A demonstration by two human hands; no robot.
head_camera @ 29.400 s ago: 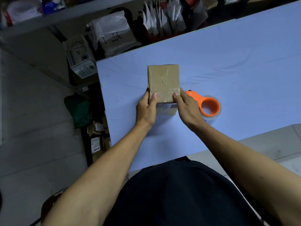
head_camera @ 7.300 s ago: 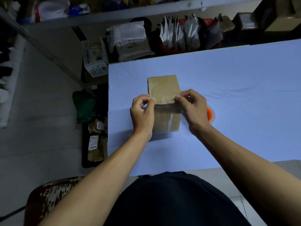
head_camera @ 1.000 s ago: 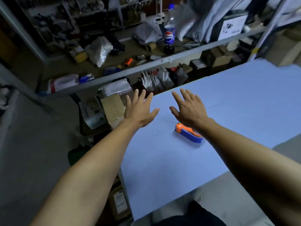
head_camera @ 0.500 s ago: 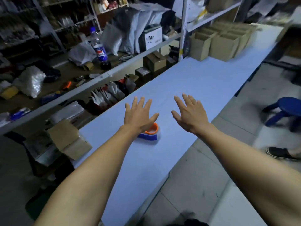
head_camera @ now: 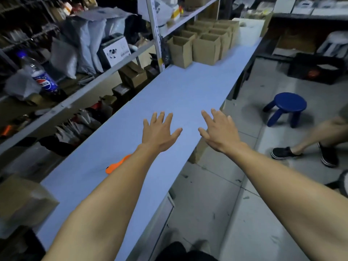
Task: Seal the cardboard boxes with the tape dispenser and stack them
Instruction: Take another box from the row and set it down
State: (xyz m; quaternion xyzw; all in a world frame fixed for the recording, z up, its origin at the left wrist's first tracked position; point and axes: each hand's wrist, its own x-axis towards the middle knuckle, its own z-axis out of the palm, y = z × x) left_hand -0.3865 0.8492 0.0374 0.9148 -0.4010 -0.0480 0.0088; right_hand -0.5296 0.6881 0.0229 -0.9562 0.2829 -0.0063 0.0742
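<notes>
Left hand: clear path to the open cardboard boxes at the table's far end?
Probably yes, though not from here. The left hand is open and empty, and the bare blue tabletop holds nothing before the open cardboard boxes; they look too far without stepping closer.

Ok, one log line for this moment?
left hand open, empty | right hand open, empty | tape dispenser on table | open boxes far end
</notes>
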